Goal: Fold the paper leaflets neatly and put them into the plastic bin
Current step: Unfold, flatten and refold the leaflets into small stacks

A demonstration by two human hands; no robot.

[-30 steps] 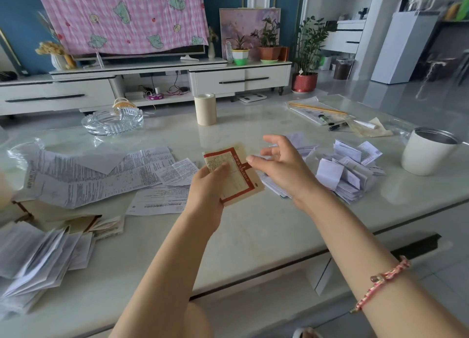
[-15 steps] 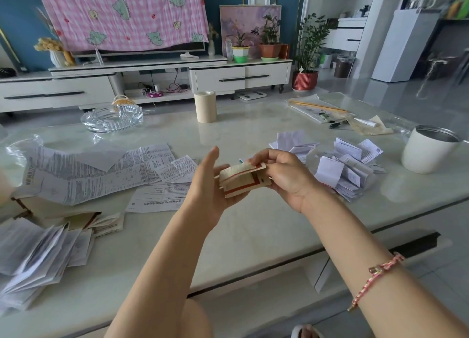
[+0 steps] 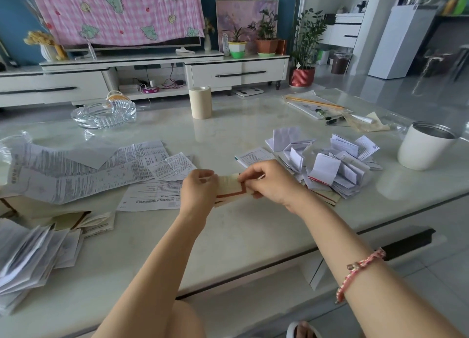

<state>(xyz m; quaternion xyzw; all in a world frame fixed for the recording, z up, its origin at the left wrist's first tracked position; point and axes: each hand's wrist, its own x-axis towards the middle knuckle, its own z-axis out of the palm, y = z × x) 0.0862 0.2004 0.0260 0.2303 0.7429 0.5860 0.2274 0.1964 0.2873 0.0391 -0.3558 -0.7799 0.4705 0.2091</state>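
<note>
1. Hands meet over the middle of the pale table, both on one beige leaflet with a red border.
2. The left hand grasps the leaflet's left end, with its fingers curled over the top edge.
3. The right hand pinches the right end, its fingers bent round the paper. A pink bracelet sits on that wrist.
4. The leaflet is folded into a narrow strip and runs left to right between the two hands. Whether it touches the tabletop or is held just above it cannot be told.
5. A pile of folded white leaflets lies on the table just right of the right hand.
6. Unfolded printed sheets spread across the table left of the hands, one of them reaching under the left hand.
7. A fanned stack of papers lies at the near left edge.
8. A white cup stands at the right, beyond the folded pile.
9. A glass ashtray sits at the far left, and a beige roll stands upright at the far middle.
</note>
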